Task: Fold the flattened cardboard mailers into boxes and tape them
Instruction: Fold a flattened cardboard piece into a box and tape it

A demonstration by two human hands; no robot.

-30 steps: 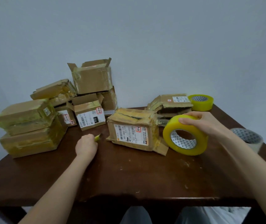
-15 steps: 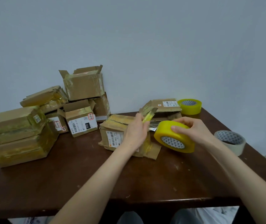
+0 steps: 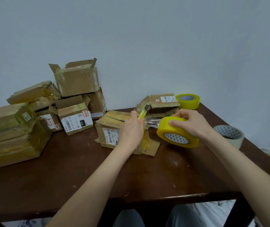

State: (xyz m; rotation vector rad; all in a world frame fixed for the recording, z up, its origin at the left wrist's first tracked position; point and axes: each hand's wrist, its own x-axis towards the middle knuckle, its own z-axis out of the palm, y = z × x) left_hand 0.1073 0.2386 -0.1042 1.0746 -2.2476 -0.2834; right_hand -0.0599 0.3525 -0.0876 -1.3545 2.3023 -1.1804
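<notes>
**Blade meeting tape at the middle of the table**

Nearest us, two bare forearms are reaching in over the dark table [image 3: 131,177]. The left hand [image 3: 131,130] is curling its fingers round a yellow cutter [image 3: 143,113], tip pointing to 1 o'clock. The right hand [image 3: 191,123] is gripping the yellow tape roll [image 3: 177,133], fingers hooked over its rim, roll tilted and lifted.

Between them a clear strip [image 3: 152,122] is stretching taut from the roll toward the box [image 3: 113,126], which is sitting just behind the left hand, dead centre. This looks like the cutting step. The next move is likely calling for tension on the roll while the blade slices across, then a press on the loose end.

The box is looking crumpled, label facing us, yellowish tape glinting on top, one flap splaying out at 5 o'clock.

Further back, flattened mailers [image 3: 162,104] are waiting at 1 o'clock.
</notes>
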